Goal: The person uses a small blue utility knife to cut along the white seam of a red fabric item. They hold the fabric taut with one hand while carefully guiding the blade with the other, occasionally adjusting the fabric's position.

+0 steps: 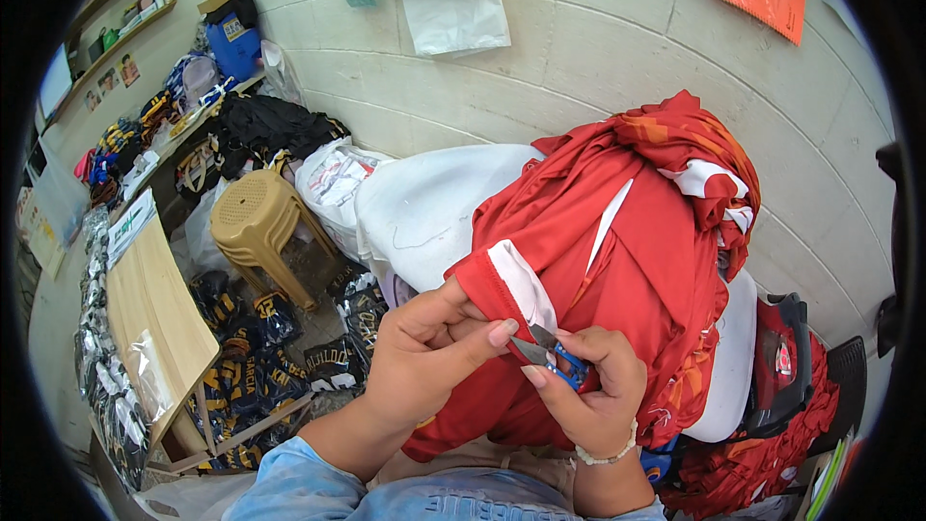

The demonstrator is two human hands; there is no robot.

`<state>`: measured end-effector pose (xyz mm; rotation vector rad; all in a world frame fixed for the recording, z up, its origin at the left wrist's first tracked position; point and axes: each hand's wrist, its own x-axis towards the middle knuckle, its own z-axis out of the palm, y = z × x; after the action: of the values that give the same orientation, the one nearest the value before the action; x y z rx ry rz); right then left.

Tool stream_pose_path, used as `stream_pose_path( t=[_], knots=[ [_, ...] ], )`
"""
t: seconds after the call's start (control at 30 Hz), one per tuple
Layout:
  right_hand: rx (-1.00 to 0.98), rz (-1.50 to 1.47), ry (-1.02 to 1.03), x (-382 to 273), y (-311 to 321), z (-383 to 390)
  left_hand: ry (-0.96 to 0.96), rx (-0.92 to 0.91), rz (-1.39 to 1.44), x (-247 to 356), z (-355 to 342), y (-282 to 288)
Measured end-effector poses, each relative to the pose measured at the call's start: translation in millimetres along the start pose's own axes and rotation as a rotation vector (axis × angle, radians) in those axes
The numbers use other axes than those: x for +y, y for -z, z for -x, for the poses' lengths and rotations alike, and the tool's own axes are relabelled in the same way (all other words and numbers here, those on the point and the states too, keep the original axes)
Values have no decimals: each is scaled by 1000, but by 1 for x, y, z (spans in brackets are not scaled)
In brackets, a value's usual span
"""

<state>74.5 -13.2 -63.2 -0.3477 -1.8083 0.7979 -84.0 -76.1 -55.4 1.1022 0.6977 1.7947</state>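
A large heap of red cloth (641,260) with white and orange parts lies in front of me. My left hand (424,357) pinches the edge of the red cloth beside a white strip (521,282), thumb and fingers pressed together. In my right hand (606,394) is a small pair of thread snips (571,367) with blue handles. Their metal blades stand apart, right by the cloth edge and close to my left thumb tip. The lower parts of both hands' fingers are partly hidden.
Under the cloth is a white rounded surface (424,207). To the left are stacked tan plastic stools (253,210), a light wooden board (154,304) and bagged dark garments (260,371) on the floor. More red cloth (762,468) lies at lower right. A pale block wall (617,39) rises behind.
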Motion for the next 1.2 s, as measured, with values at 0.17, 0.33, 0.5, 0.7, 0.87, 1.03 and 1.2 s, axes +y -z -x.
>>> stream_pose_path(
  t=[0.17,0.33,0.5,0.7,0.87,1.03,1.2],
  knots=[
    [4,17,63,0,-1,-5,-5,-25,-2,-1,1,0],
    [4,16,52,0,-1,-6,1,-51,15,1,1,-1],
    [-1,61,44,0,0,-5,29,-34,-7,2,2,-2],
    [33,4,-9,-2,-1,-2,-13,-33,-99,1,3,-4],
    [31,55,39,0,-2,-5,-17,-34,-94,-2,5,-5],
    [31,-27,-135,-2,-1,2,-12,-35,-157,-2,2,-4],
    [-42,-87,-371,3,-3,13,18,99,12,-2,-3,-8]
  ],
)
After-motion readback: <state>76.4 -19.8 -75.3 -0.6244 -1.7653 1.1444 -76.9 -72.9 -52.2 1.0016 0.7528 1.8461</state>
